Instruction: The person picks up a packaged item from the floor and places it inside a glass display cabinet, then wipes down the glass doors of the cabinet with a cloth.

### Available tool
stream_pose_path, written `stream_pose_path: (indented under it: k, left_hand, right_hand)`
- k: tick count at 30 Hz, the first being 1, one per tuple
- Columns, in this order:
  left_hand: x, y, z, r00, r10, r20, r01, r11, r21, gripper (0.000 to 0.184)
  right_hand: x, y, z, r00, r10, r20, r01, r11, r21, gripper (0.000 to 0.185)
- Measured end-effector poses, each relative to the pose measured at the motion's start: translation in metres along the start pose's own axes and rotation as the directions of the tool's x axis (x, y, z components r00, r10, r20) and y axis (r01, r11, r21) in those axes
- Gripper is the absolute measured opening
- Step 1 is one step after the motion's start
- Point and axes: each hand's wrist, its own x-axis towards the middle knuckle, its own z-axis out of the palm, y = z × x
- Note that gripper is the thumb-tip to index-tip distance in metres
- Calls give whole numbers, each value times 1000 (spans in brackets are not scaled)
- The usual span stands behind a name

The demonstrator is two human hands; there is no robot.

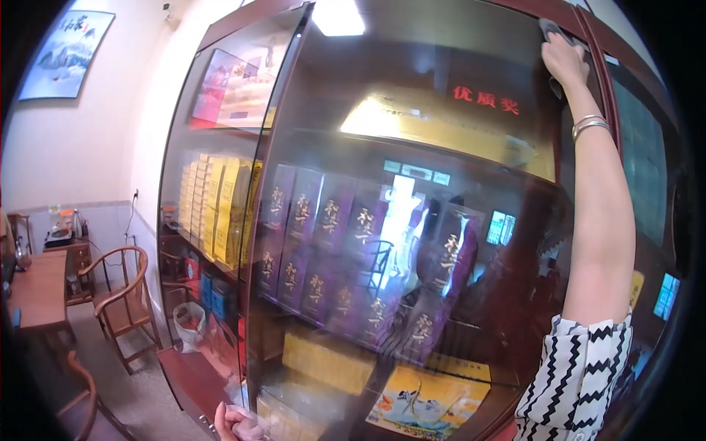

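Note:
My right hand (565, 62) is raised to the top right corner of a glass cabinet door (441, 44), its fingers closed on a grey cloth (550, 29) that lies against the glass and frame. Low at the bottom of the view, my left hand (234, 424) has its fingers curled by the lower left part of the cabinet; a pale, blurred thing shows beside it, too unclear to name. Behind the glass stand rows of purple boxes (301, 213), with yellow boxes (327, 360) below them.
The cabinet's left section holds yellow packages (224, 209). At the left are a wooden armchair (129, 301), a wooden table (40, 290) and another chair (84, 404) nearer the bottom. A white bag (190, 323) sits low beside the cabinet. A picture (66, 55) hangs on the wall.

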Motion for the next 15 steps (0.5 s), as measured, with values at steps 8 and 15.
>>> stream_pose_path:
  k: [8, 15]
  left_hand:
    - [30, -39, -1, 994, -104, -19, 105, 994, 38, 75]
    - [82, -81, -35, 990, -116, 77, 113, 993, 40, 75]
  right_hand:
    - [-25, -95, -30, 988, -149, 30, 150, 988, -46, 43]
    - [-13, -107, -36, 964, 261, 47, -242, 939, -245, 42]
